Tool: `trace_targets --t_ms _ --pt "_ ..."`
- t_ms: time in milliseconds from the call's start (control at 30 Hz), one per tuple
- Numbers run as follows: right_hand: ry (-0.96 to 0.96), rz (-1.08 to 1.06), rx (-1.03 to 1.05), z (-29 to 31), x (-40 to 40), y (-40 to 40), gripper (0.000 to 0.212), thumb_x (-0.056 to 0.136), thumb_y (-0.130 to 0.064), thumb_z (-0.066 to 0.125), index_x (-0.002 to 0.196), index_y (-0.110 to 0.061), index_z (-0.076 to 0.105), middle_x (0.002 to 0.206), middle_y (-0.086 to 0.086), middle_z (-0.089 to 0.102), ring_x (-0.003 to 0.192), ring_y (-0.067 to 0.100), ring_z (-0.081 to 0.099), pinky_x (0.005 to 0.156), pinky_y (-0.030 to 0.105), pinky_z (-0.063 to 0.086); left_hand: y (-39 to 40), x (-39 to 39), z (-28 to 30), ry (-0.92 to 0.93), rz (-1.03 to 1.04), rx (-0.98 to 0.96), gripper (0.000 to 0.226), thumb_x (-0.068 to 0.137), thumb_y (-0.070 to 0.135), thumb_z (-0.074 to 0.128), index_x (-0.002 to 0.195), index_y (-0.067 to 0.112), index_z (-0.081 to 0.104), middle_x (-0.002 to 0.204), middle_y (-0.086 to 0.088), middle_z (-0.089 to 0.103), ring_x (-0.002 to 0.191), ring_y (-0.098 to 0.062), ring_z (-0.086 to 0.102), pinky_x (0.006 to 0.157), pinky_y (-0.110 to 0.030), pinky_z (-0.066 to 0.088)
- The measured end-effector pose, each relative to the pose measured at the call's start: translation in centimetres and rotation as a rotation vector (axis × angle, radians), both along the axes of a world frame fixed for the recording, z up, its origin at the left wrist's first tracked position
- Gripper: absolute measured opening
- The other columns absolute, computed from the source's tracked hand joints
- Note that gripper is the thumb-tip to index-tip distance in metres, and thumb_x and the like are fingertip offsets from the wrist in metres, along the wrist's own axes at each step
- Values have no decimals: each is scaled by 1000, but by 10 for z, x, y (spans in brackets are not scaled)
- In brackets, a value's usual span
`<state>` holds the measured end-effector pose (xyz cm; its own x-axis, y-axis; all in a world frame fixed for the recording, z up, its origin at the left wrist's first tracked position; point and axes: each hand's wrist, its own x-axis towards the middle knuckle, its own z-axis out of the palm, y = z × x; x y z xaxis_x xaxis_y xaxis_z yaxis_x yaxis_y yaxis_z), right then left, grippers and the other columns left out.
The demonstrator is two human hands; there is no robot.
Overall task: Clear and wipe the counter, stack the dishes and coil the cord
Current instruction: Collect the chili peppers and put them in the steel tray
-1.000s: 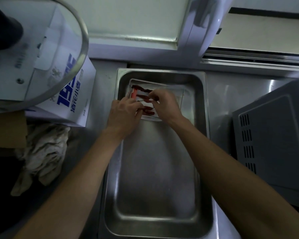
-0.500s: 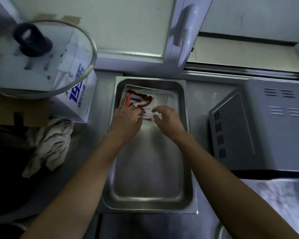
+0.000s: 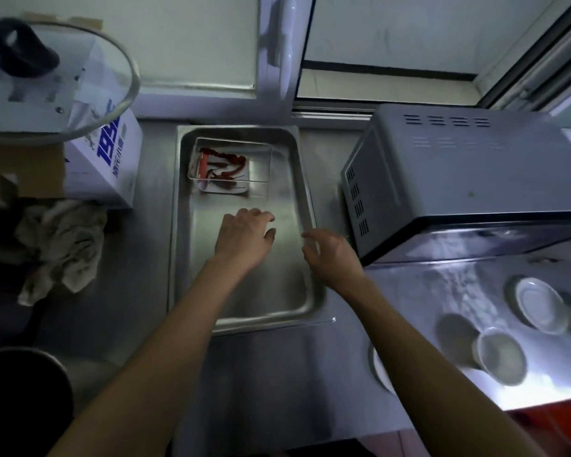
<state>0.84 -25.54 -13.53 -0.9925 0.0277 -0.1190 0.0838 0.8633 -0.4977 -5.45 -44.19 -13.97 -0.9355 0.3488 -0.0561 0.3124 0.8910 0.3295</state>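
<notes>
Both hands have left the clear plastic box (image 3: 233, 161) of red chillies; left hand (image 3: 243, 237) and right hand (image 3: 330, 255) hover released, empty, over the shiny steel tray (image 3: 305, 206).

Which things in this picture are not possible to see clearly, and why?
Head view only:
- Right hand: motion-blurred; contact with the steel tray rim unclear.
- Dark round pot: cut off by the left and bottom edges.
- Red contents in the clear plastic box: too small to identify.
- White dishes: washed out by glare.
- Cord: none visible.
</notes>
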Motion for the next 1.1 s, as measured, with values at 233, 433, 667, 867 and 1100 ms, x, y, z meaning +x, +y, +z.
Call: trace_targets --t_ms 233,433,667,867,1100 --pt "60 -26 8 13 69 46 36 94 -20 61 130 -12 63 130 7 65 119 28 60 100 41 49 33 62 17 34 -75 -26 36 99 38 52 131 23 59 125 0 65 113 -24 56 92 -42 43" --pt "109 -144 -68 18 156 106 37 87 -20 65 123 -12 67 125 11 67 114 32 61 95 40 48 88 144 26 46 -142 -54 32 96 36 53 124 23 63 118 0 66 109 -26 57 88 -41 44" --pt "145 -295 -58 25 285 202 37 91 -21 63 127 -17 65 129 6 66 114 31 62 93 42 50 193 243 32 73 -303 -8 33 92 34 60 123 24 65 116 -1 68 110 -28 60 88 -43 48" --pt "145 -458 -31 32 368 277 39 90 -21 63 128 -14 63 132 7 64 116 35 60 93 46 50 284 298 41 118 -478 26 31 91 34 63 120 22 67 110 1 68 104 -27 61 85 -41 49" --pt "107 -603 60 29 432 332 39 90 -25 59 128 -20 63 130 2 65 112 28 62 92 43 50 363 341 44 105 -639 -30 35 95 35 59 127 24 63 119 0 66 108 -26 58 88 -41 42"
